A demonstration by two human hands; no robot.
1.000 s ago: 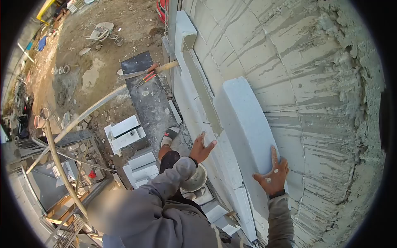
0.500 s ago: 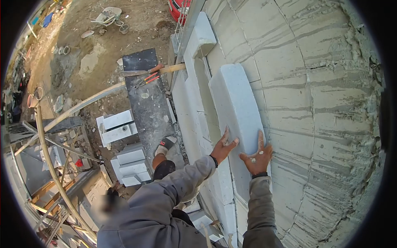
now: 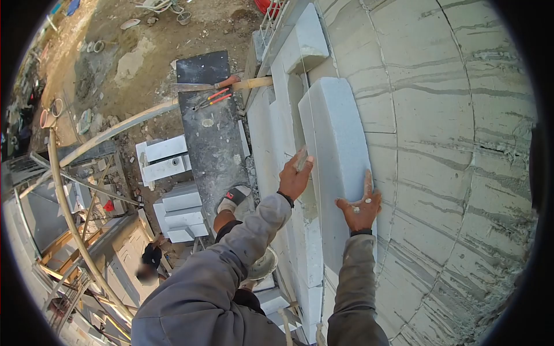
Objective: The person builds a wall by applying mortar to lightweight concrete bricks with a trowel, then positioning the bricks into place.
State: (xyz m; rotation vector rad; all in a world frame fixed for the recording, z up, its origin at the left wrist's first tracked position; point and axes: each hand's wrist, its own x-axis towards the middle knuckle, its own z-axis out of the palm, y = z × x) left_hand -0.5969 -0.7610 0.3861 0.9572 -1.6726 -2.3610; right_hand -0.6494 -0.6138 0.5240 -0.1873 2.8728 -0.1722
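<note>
Your left hand [image 3: 295, 176] grasps the white block [image 3: 337, 130] at its left edge, open space beyond; your right hand [image 3: 359, 206] lies flat, released, near the edge against the wall [image 3: 438, 115]

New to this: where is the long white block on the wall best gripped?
Grip the white block by its free left edge, from the left, as the left hand does; steady the broad face with a flat palm, like the right hand. Its right side looks close against the wall.

Matt, chalky white block [image 3: 337, 155]; rough mortar-smeared grey wall [image 3: 438, 144] (streaky); dark, dusty scaffold board [image 3: 210, 144].
</note>
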